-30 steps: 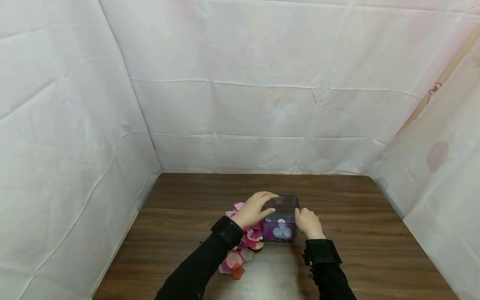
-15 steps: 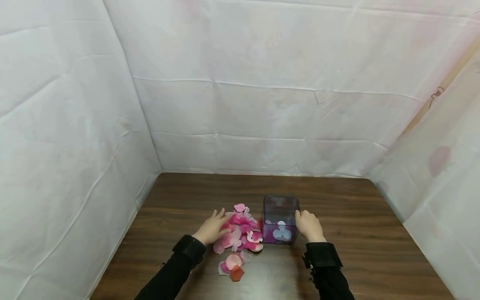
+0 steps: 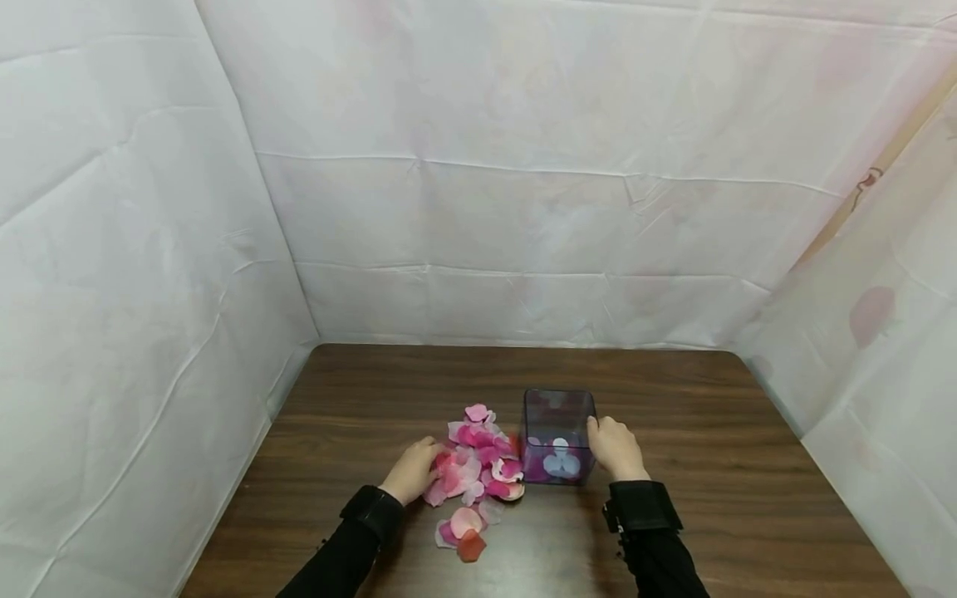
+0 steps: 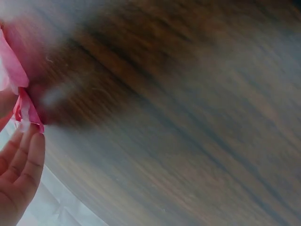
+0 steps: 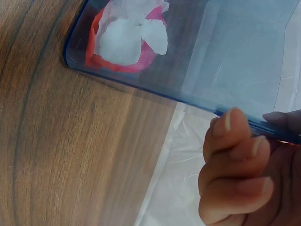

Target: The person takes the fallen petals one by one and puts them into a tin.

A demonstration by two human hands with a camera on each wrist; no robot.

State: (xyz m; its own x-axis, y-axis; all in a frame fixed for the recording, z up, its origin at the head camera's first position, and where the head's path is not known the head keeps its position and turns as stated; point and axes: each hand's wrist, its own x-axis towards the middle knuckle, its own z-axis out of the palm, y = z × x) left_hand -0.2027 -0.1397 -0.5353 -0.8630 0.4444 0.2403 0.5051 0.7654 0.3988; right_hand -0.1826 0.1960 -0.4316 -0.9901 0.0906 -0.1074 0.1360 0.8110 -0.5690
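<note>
A loose pile of artificial flower petals (image 3: 486,453), pink, white and red, lies in the middle of the table. My left hand (image 3: 413,472) is at the pile's left edge. In the left wrist view its fingers (image 4: 33,162) and thumb pinch a few pink petals (image 4: 29,110). Right of the pile stands an upright see-through dark plastic box (image 3: 559,415), open at the top. Several petals (image 5: 124,42) lie at its bottom. My right hand (image 3: 616,448) grips the box's right wall at the rim, thumb on the inner side and curled fingers (image 5: 235,165) outside.
A few petals (image 3: 465,523) lie apart in front of the pile, one of them orange-red. The brown wooden table (image 3: 710,415) is enclosed by white cloth walls (image 3: 486,216) at the back and both sides.
My left hand has moved from the box's left side back to the pile's left edge, where its spread fingers have closed on petals. The right hand keeps its hold on the box.
</note>
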